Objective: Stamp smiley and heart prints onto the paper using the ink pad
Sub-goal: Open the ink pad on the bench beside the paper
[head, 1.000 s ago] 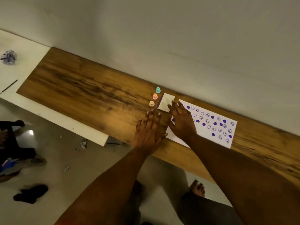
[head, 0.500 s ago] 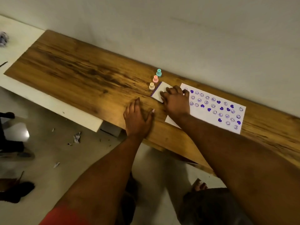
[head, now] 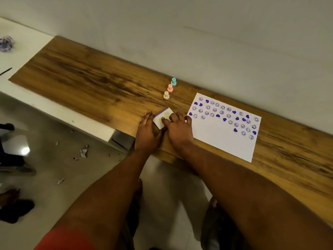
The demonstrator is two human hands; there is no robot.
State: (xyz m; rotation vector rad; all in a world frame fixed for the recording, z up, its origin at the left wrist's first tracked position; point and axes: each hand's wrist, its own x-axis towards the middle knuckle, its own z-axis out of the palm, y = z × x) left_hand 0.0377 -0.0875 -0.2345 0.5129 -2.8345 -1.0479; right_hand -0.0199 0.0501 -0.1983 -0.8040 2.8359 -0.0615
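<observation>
The ink pad (head: 162, 118), a small white case with a purple edge, lies on the wooden table (head: 90, 83) near its front edge. My left hand (head: 146, 132) holds its left side, fingers along the edge and thumb at the near corner. My right hand (head: 178, 129) holds it from the right, with curled fingertips on the lid. The white paper (head: 221, 141) lies to the right, its upper half covered with purple smiley and heart prints. Three small stamps stand in a row behind the pad: teal (head: 173, 82), pink (head: 170, 88) and cream (head: 166, 95).
A grey wall runs right behind the table. A white surface (head: 21, 56) adjoins the table's left end and carries a crumpled wad (head: 6, 43). Paper scraps (head: 83, 151) lie on the floor below, and dark shoes sit at the far left.
My right hand has pulled the ink pad away from the stamps toward the table's front edge. My left hand left the bare wood and took hold of the pad's left side.
</observation>
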